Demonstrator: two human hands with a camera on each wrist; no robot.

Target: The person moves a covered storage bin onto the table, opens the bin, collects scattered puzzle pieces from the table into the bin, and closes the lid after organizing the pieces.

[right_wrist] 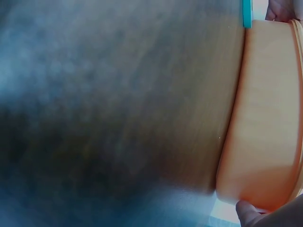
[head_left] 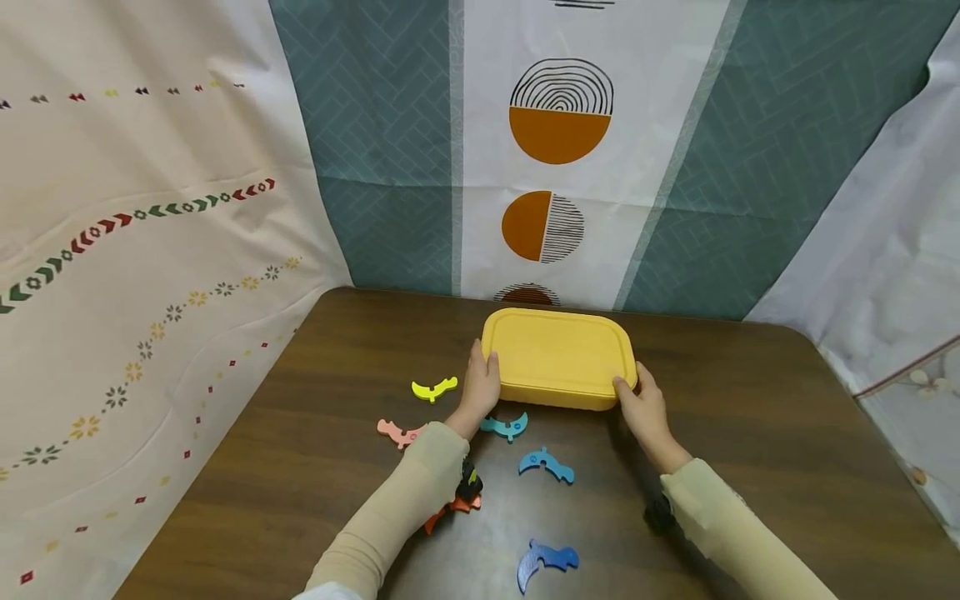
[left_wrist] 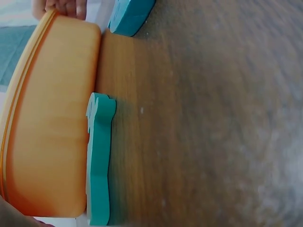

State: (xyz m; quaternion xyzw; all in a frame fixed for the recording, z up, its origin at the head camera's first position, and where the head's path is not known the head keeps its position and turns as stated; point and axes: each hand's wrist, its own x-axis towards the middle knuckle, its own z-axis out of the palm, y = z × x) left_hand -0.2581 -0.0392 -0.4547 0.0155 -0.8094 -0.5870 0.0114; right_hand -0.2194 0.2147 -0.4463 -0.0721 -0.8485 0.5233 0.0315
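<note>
Both hands hold a yellow lidded plastic box (head_left: 558, 354) by its two short ends, near the back of the table. My left hand (head_left: 480, 385) grips the left end, thumb at the front corner. At the right end my right hand (head_left: 643, 408) has its thumb on the front corner and fingers along the side. In the left wrist view the box's side (left_wrist: 57, 113) stands close to the tabletop, with a teal curved piece (left_wrist: 100, 161) just in front of it. The right wrist view shows the box (right_wrist: 260, 109) with a thumb (right_wrist: 246, 213) at its lower corner.
Small curved, notched pieces lie on the brown table (head_left: 315, 467): yellow (head_left: 434, 389), pink (head_left: 397, 433), light blue (head_left: 546, 465), dark blue (head_left: 547, 562) and orange-red (head_left: 465, 503), partly behind the left forearm. Patterned cloths (head_left: 390, 150) hang behind and beside the table.
</note>
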